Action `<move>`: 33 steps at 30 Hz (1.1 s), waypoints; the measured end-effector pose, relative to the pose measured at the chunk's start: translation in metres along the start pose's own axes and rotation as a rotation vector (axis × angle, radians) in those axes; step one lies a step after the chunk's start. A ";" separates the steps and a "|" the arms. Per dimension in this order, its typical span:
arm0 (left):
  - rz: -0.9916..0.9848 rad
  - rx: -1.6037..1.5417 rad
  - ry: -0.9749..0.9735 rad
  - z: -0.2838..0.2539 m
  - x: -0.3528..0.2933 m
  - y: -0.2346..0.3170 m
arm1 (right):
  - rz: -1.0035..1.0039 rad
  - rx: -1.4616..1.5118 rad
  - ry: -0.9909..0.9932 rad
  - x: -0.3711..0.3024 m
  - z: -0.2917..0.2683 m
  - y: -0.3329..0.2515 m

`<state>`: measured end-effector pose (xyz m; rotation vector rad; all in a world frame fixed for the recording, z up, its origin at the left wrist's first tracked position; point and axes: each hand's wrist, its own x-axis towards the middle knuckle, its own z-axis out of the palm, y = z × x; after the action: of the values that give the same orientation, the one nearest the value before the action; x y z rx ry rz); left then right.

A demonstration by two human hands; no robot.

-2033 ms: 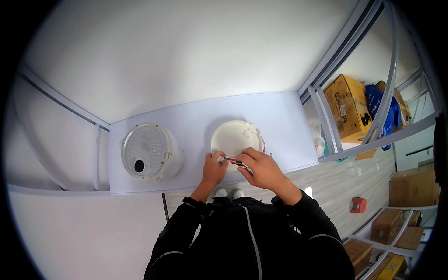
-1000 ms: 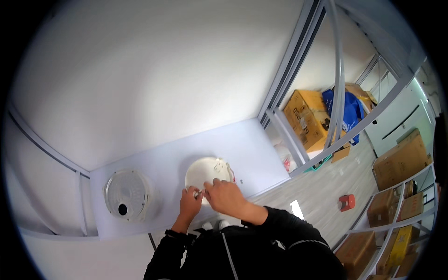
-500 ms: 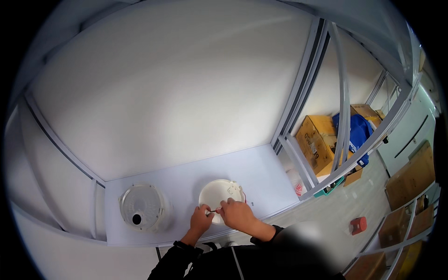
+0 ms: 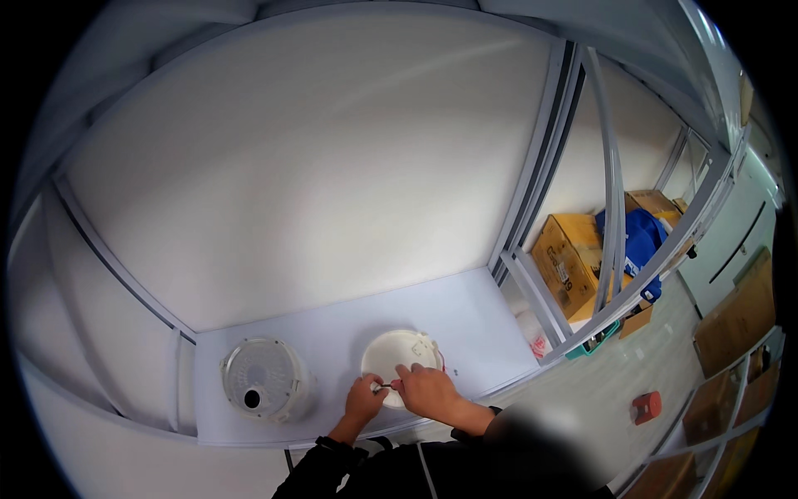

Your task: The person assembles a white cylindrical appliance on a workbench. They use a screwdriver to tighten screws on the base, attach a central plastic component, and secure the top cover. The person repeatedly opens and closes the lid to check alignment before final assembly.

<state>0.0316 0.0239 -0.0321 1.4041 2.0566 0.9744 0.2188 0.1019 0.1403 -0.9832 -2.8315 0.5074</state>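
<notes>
A round, shallow white plastic part (image 4: 384,353) lies on the light table, with small raised fittings on its far right side. Over its near edge, my right hand (image 4: 429,394) is closed around a small red-handled tool (image 4: 396,385) with a thin dark shaft, perhaps a screwdriver. My left hand (image 4: 364,399) is pinched at the tip of that shaft, by the rim of the white part. Whatever its fingertips hold is too small to make out. To the left stands a round translucent lidded tub (image 4: 268,372) with a dark round opening on top.
The pale table (image 4: 332,326) meets a white wall behind and metal frame posts at the sides. Small dark bits (image 4: 525,373) lie near its right end. Beyond are yellow-brown cartons (image 4: 567,262), a blue bag (image 4: 642,241), and a red stool (image 4: 647,407) on the floor.
The whole view has shifted slightly, so the table and things on it sit a little lower and further right. Both hands stay together at the white part, with the red-handled tool still between them.
</notes>
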 end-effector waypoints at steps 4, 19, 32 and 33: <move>0.006 -0.008 0.018 -0.002 0.001 0.005 | -0.511 0.117 0.432 0.015 0.006 0.016; 0.062 0.080 0.125 -0.012 -0.002 0.012 | -0.620 0.111 0.381 0.020 0.006 0.010; 0.173 0.313 0.243 -0.019 0.001 0.018 | -0.371 -0.023 0.305 0.020 0.011 -0.012; 0.176 0.321 0.248 -0.017 0.003 0.015 | -0.427 0.017 0.328 0.021 0.011 -0.012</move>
<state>0.0275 0.0246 -0.0097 1.7266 2.3867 0.9599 0.1928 0.1028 0.1341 -0.3890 -2.6177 0.2891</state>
